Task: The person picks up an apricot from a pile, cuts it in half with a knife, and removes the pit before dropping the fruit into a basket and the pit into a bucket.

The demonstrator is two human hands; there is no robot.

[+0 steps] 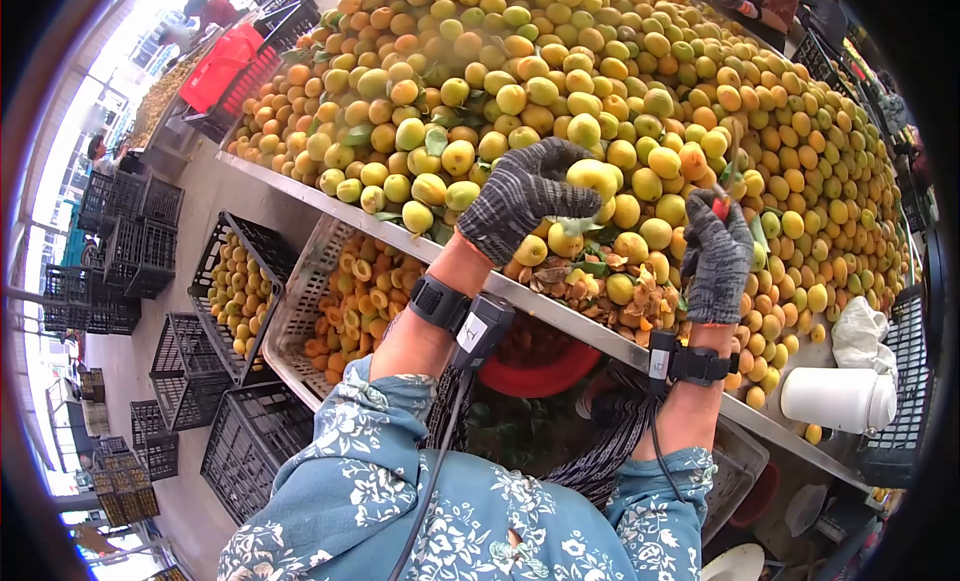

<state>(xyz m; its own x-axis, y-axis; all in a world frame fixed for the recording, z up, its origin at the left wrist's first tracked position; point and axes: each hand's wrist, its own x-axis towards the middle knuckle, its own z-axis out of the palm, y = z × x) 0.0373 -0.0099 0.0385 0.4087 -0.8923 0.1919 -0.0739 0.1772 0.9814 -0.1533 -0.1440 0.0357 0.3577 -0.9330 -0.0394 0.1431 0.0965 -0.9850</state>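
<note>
My left hand (pixel 520 203), in a dark grey striped knit glove, is closed round a yellow apricot (pixel 592 179) in its fingers and thumb. To the right, my gloved right hand (pixel 718 256) is closed on a small knife with a red handle (pixel 720 208); its thin blade points up and away, partly lost against the fruit. Both hands are over the near edge of a big heap of yellow-orange apricots (pixel 640 101). Between them, brown and orange fruit scraps (pixel 620 301) lie at the table's edge.
Below the metal table edge (pixel 600 349) stand a white crate (pixel 290 311) of halved apricots and a red basin (pixel 540 373). Black crates (pixel 255 446) stack at left, one holding whole apricots (pixel 240 296). A white jug (pixel 835 399) lies at right. Other people are at the far edges.
</note>
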